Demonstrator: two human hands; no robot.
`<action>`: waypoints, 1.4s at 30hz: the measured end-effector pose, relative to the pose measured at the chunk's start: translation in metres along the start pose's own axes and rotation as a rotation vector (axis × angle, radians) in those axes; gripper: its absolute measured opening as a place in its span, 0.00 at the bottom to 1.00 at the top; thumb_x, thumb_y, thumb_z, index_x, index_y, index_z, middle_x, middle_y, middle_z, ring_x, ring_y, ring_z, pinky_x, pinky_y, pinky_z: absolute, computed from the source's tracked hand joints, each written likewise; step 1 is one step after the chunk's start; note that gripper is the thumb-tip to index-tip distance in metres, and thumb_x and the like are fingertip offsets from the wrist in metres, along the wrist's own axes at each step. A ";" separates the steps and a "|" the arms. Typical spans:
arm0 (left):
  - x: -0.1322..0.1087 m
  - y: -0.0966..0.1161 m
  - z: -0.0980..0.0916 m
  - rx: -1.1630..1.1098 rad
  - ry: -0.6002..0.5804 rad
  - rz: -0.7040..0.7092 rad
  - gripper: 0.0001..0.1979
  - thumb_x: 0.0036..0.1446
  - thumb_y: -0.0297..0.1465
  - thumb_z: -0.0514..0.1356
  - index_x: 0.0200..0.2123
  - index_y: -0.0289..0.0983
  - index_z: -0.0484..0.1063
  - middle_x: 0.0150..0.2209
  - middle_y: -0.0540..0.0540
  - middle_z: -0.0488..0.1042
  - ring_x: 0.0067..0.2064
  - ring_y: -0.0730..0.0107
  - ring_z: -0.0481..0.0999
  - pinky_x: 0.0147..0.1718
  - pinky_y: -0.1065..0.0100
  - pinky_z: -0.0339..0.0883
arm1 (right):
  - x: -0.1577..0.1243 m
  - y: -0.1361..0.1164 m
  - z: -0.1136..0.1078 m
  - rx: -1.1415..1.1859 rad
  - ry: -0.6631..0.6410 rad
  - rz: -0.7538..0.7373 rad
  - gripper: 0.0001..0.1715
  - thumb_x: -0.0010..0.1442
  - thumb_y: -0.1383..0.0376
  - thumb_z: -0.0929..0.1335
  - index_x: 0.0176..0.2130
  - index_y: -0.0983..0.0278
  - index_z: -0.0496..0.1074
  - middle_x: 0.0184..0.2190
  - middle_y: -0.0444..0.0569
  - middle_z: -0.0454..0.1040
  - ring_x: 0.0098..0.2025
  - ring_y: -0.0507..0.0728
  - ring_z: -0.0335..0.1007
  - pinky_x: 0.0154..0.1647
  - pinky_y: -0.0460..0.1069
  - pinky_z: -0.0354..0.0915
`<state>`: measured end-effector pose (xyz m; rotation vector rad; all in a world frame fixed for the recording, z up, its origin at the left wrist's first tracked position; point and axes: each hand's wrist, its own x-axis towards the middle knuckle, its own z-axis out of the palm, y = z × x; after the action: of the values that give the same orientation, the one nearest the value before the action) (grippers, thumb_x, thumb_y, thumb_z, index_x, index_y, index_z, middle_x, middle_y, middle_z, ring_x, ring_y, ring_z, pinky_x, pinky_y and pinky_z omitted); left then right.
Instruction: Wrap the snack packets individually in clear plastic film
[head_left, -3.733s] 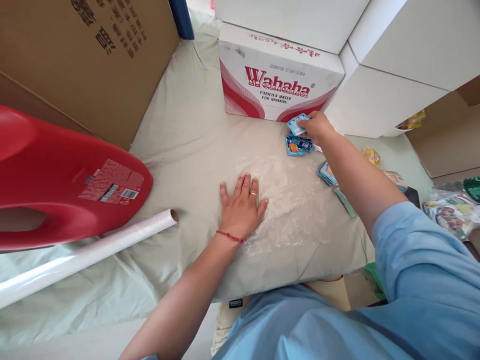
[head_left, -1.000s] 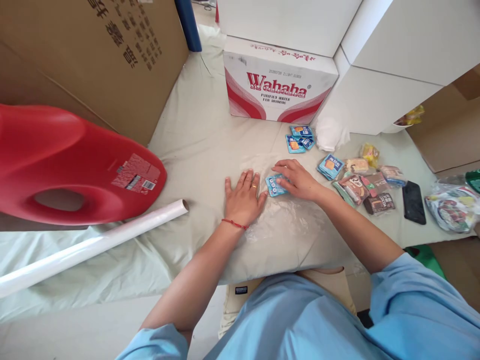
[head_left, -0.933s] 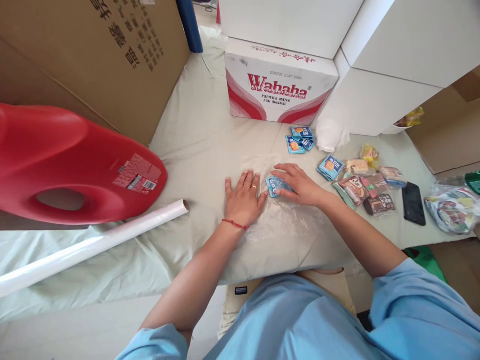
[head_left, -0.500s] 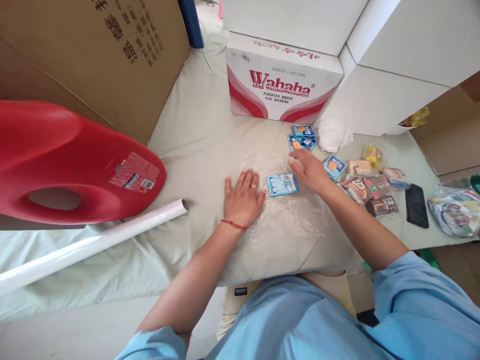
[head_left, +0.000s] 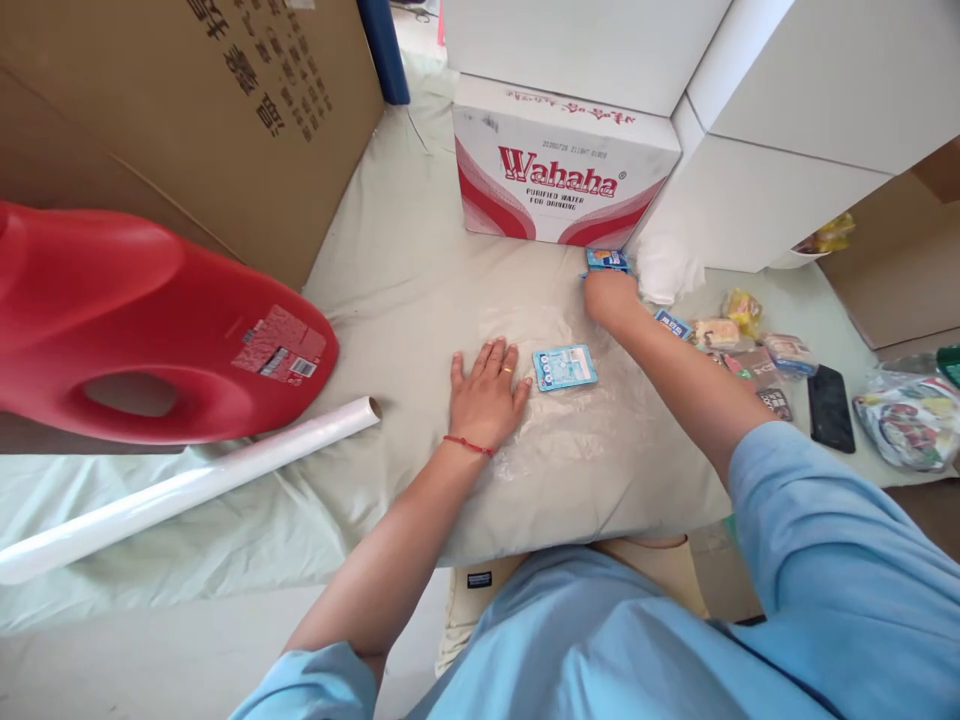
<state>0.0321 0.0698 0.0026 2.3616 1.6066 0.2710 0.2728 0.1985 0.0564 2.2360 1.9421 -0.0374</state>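
Observation:
My left hand lies flat on a thin sheet of clear plastic film, fingers spread, with nothing in its grasp. A light-blue snack packet rests on the film just right of its thumb, apart from it. My right hand is curled down over several small blue packets near the carton. The back of that hand hides its fingers, so whether it grips one is not visible. Another blue packet pokes out beside the right wrist.
Wrapped snacks and a black phone lie to the right. A Wahaha carton stands behind, next to a crumpled white bag. On the left are a red jug, a roll of film and a large cardboard box.
My right hand has moved away from me onto the blue packets by the carton, and its fingers have curled out of sight. The left hand has stayed flat in place.

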 end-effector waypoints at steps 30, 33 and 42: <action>0.003 -0.003 -0.001 -0.043 -0.003 -0.016 0.32 0.74 0.43 0.41 0.75 0.37 0.54 0.76 0.38 0.55 0.77 0.56 0.54 0.75 0.38 0.39 | -0.133 0.020 0.022 0.646 0.239 -0.540 0.18 0.72 0.62 0.61 0.49 0.63 0.78 0.46 0.59 0.76 0.50 0.63 0.72 0.55 0.59 0.69; 0.005 -0.007 -0.002 -0.078 0.024 -0.021 0.33 0.73 0.41 0.45 0.75 0.34 0.53 0.77 0.35 0.53 0.77 0.55 0.54 0.75 0.39 0.41 | -0.187 0.037 0.035 0.730 0.277 -0.535 0.15 0.73 0.58 0.62 0.47 0.58 0.77 0.43 0.56 0.76 0.48 0.63 0.73 0.52 0.59 0.71; 0.007 -0.012 -0.004 -0.064 0.273 0.032 0.28 0.65 0.31 0.56 0.67 0.38 0.67 0.76 0.32 0.56 0.79 0.47 0.48 0.74 0.37 0.43 | -0.267 0.069 0.098 0.685 0.259 -0.444 0.12 0.72 0.60 0.65 0.48 0.52 0.78 0.48 0.56 0.78 0.50 0.67 0.72 0.50 0.66 0.74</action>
<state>0.0234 0.0809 0.0027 2.3850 1.6473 0.6662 0.3111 -0.0867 0.0042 2.1701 2.8804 -0.5789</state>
